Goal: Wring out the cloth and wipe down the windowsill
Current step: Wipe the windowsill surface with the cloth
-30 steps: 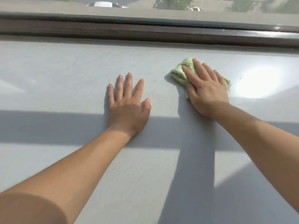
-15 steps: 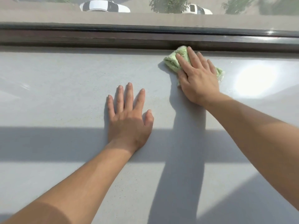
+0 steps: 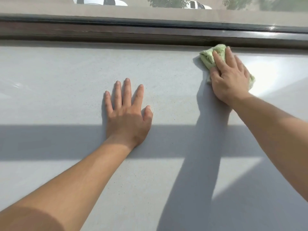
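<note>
A wide pale grey windowsill (image 3: 58, 77) fills most of the view. A bunched light green cloth (image 3: 209, 56) lies on it at the far right, touching the dark window frame. My right hand (image 3: 229, 77) presses flat on the cloth, fingers spread over it, and covers its middle. My left hand (image 3: 127, 114) rests palm down on the bare sill near the centre, fingers apart, holding nothing.
A dark brown window frame (image 3: 116, 32) runs along the far edge of the sill. Through the glass I see parked cars and trees outside. A bright sun glare (image 3: 273, 74) lies on the sill to the right of the cloth. Shadow bands cross the near half.
My right hand has pushed the cloth away from me to the window frame and then a little to the right along it. My left hand stays planted in the same spot.
</note>
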`<move>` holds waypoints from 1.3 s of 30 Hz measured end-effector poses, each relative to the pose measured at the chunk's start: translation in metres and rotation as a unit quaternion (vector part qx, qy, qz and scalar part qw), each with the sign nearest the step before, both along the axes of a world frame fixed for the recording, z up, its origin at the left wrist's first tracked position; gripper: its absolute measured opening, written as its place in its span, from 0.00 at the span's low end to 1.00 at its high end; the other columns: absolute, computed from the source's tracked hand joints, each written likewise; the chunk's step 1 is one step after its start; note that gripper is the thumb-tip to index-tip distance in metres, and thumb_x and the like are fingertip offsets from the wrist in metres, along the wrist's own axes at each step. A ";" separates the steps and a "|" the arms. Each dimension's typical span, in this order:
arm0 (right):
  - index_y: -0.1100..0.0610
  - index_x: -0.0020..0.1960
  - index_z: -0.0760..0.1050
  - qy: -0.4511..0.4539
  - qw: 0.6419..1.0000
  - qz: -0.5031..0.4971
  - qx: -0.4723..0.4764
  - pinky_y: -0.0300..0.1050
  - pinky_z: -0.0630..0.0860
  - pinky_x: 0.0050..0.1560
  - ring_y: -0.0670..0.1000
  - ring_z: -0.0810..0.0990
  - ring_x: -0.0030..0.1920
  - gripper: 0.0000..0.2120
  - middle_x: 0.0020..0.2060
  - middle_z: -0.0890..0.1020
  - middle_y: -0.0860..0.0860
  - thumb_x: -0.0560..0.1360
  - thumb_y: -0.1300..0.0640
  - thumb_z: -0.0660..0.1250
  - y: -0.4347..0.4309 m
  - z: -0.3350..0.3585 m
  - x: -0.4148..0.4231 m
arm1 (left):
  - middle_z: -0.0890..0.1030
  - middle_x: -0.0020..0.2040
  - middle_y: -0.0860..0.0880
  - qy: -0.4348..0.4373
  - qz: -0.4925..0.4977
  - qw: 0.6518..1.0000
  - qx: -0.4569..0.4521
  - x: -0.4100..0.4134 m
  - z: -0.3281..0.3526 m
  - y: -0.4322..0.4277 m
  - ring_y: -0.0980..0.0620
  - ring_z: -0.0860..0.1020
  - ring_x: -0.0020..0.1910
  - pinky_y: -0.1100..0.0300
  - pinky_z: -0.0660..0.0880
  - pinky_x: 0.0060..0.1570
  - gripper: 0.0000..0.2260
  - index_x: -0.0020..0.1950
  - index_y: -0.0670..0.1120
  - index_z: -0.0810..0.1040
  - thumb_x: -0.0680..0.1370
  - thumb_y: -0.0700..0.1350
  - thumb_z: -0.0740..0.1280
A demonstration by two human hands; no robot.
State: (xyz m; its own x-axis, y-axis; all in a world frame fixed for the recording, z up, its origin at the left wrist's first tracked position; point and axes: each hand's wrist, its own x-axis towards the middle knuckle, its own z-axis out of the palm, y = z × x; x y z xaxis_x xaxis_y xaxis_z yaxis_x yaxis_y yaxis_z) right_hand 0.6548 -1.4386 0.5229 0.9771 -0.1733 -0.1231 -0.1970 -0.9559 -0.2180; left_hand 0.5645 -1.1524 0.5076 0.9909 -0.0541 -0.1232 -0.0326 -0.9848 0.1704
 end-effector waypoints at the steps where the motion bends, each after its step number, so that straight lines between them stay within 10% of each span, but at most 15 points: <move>1: 0.38 0.79 0.53 -0.003 1.000 -0.031 -0.002 0.58 0.46 0.78 0.55 0.49 0.80 0.26 0.82 0.49 0.47 0.82 0.44 0.48 0.009 -0.002 -0.003 | 0.43 0.82 0.46 0.002 0.000 1.000 0.001 -0.001 -0.001 0.001 0.45 0.38 0.80 0.40 0.40 0.76 0.29 0.81 0.54 0.47 0.80 0.58 0.45; 8: 0.39 0.78 0.58 -0.032 0.977 0.208 -0.021 0.56 0.50 0.78 0.55 0.54 0.80 0.24 0.81 0.55 0.46 0.83 0.44 0.50 0.029 -0.003 -0.101 | 0.42 0.82 0.46 0.002 -0.005 1.000 -0.009 0.001 0.003 0.000 0.46 0.38 0.80 0.40 0.38 0.76 0.29 0.81 0.55 0.47 0.80 0.58 0.45; 14: 0.39 0.79 0.54 -0.020 0.998 -0.065 0.001 0.56 0.45 0.78 0.55 0.49 0.80 0.27 0.82 0.49 0.47 0.81 0.45 0.50 0.020 -0.010 -0.083 | 0.40 0.82 0.47 0.014 -0.005 1.000 0.007 0.003 -0.002 0.005 0.47 0.36 0.79 0.41 0.38 0.76 0.29 0.81 0.55 0.45 0.80 0.59 0.45; 20: 0.38 0.80 0.53 0.015 0.970 0.242 -0.032 0.53 0.45 0.79 0.52 0.47 0.81 0.26 0.81 0.48 0.44 0.81 0.44 0.48 0.021 -0.014 -0.160 | 0.37 0.81 0.44 0.058 0.010 0.998 0.030 0.002 0.000 0.000 0.45 0.35 0.79 0.39 0.35 0.75 0.29 0.81 0.54 0.43 0.81 0.58 0.45; 27: 0.39 0.80 0.49 0.003 0.999 -0.037 -0.022 0.56 0.45 0.78 0.55 0.48 0.80 0.28 0.82 0.47 0.47 0.81 0.45 0.50 0.027 -0.028 -0.142 | 0.39 0.81 0.42 0.059 -0.030 0.996 -0.054 -0.103 0.003 -0.036 0.46 0.33 0.78 0.40 0.30 0.73 0.30 0.80 0.51 0.49 0.79 0.60 0.45; 34: 0.47 0.75 0.69 -0.099 0.958 0.267 -0.038 0.62 0.62 0.73 0.61 0.66 0.75 0.23 0.78 0.65 0.54 0.81 0.49 0.59 0.010 -0.041 -0.229 | 0.45 0.82 0.42 0.037 -0.035 0.998 -0.025 -0.143 -0.019 -0.041 0.45 0.40 0.80 0.40 0.37 0.75 0.31 0.81 0.52 0.53 0.81 0.62 0.36; 39: 0.43 0.79 0.59 -0.039 0.999 0.008 -0.030 0.58 0.53 0.75 0.60 0.58 0.78 0.29 0.81 0.56 0.52 0.78 0.45 0.50 0.005 -0.045 -0.206 | 0.44 0.81 0.41 0.034 -0.038 0.998 0.025 -0.140 -0.024 -0.050 0.44 0.39 0.80 0.39 0.39 0.75 0.32 0.81 0.52 0.48 0.80 0.64 0.37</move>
